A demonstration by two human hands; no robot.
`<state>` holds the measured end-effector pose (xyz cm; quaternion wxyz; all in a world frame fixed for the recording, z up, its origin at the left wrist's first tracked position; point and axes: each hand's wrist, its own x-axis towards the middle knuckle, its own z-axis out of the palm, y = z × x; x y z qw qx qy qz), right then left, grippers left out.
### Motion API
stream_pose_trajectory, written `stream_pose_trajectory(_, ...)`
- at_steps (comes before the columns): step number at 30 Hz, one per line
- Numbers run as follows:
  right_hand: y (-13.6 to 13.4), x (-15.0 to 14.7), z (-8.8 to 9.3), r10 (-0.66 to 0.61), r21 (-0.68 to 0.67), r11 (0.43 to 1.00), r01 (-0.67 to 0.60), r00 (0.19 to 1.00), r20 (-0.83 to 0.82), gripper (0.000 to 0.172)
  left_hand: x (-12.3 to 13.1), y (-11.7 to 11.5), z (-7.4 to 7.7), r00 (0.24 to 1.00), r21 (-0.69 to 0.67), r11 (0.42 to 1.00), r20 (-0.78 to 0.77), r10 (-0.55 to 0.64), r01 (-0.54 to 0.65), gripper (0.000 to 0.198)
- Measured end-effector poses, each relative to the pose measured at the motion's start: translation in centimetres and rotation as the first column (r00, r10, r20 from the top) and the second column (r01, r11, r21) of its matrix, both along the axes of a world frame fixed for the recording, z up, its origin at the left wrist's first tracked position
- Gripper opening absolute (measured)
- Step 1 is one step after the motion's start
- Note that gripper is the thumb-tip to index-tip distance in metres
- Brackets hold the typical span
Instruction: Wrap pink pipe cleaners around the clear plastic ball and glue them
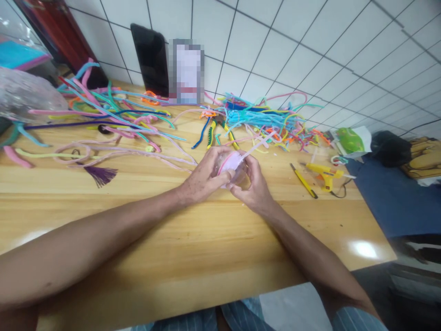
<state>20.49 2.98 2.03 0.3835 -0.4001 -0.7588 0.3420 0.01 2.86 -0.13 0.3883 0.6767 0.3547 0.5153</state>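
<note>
Both hands meet over the middle of the wooden table. My left hand is closed around one side of a clear, rounded plastic piece, its thumb pressed on a lilac band that wraps it. On the other side, my right hand grips the same piece with bent fingers. From the band a pale lilac pipe cleaner sticks up to the right. The fingers hide much of the piece, so its full shape cannot be made out. Just behind the hands lie pliers with yellow-green handles.
Loose pipe cleaners spread over the left, and a heap of blue ones lies by the tiled wall. A dark phone leans there. At right are a yellow glue gun, a utility knife and a purple tassel far left.
</note>
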Motion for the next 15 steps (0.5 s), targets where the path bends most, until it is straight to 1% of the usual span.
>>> stream_pose_trajectory(4, 0.39, 0.41, 0.26, 0.075, 0.002, 0.997, -0.075, 0.997, 0.011, 0.086, -0.08, 0.00, 0.03, 1.000, -0.007, 1.000, 0.007, 0.001, -0.001, 0.050)
stream_pose_trajectory(6, 0.48, 0.57, 0.38, 0.088, 0.009, 0.996, -0.088, 0.996, 0.028, 0.086, -0.14, 0.05, 0.00, 1.000, -0.009, 1.000, 0.002, -0.005, 0.005, 0.051)
stream_pose_trajectory(15, 0.03, 0.29, 0.51, 0.044, 0.089, 0.995, -0.053, 0.994, 0.098, 0.094, -0.08, 0.12, -0.06, 1.000, 0.042, 0.999, 0.004, -0.017, 0.017, 0.050)
